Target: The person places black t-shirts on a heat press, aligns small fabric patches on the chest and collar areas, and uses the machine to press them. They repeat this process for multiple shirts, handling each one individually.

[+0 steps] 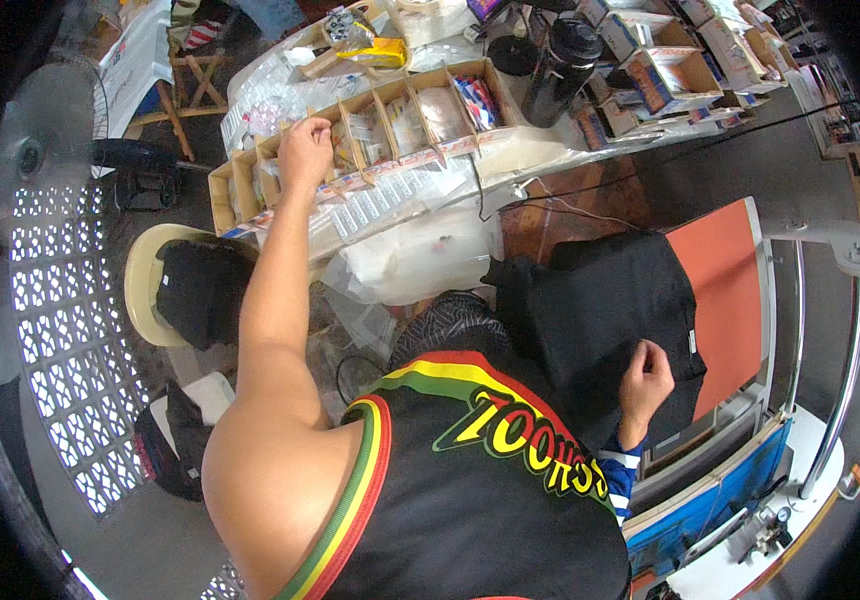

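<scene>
My left hand (307,152) reaches far forward to a long cardboard box (390,172) split into a row of compartments. Its fingers curl together at one compartment near the middle, and the fingertips are partly hidden. Small plastic packets (408,125) fill several of the compartments. At the right, my right hand (647,385) hovers over or rests on a black garment (590,320); I cannot tell which. Its fingers are drawn together, and whatever they hold, if anything, does not show. The garment lies spread over an orange-red flat board (718,295), with a small white label (692,341) at its edge.
Behind the box stand a dark cylindrical container (562,62) and a yellow packet (378,52). More cardboard bins (662,80) are at the far right. A cream chair (148,285) holds dark cloth. Beside the board rises a metal-tube frame (855,330); cables cross near the table.
</scene>
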A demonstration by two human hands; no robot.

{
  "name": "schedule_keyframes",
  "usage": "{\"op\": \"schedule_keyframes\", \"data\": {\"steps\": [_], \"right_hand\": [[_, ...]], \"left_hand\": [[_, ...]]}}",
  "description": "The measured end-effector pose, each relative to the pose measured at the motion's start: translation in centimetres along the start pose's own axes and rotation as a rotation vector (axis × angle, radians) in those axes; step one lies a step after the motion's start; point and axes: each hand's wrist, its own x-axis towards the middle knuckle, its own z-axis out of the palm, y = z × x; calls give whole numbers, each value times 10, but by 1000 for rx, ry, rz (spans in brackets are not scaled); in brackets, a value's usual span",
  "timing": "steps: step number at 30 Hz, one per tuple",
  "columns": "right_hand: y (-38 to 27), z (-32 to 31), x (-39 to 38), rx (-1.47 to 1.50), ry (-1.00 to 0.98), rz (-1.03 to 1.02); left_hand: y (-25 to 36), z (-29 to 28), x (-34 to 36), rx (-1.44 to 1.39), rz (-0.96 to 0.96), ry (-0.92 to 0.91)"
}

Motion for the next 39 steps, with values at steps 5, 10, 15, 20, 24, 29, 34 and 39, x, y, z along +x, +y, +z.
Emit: {"op": "schedule_keyframes", "data": {"steps": [5,10,15,20,24,29,34,39], "right_hand": [[-24,22,-5,-59,-73,48],[-31,30,-6,-156,1,-5],[-27,35,-11,-125,39,18],[-25,37,-11,-92,15,76],[-26,37,-12,-141,37,19],[-27,37,-14,-125,44,32],[-26,37,-15,-120,49,10],[-24,38,-13,-134,52,-12]], "left_hand": [[4,23,18,159,388,-204],[12,38,23,356,361,-377],[11,30,41,297,223,-508],[20,43,52,420,264,-326],[26,50,54,498,289,-434],[24,39,56,482,330,-578],[15,25,58,456,401,-667],[21,31,56,403,287,-727]]}}
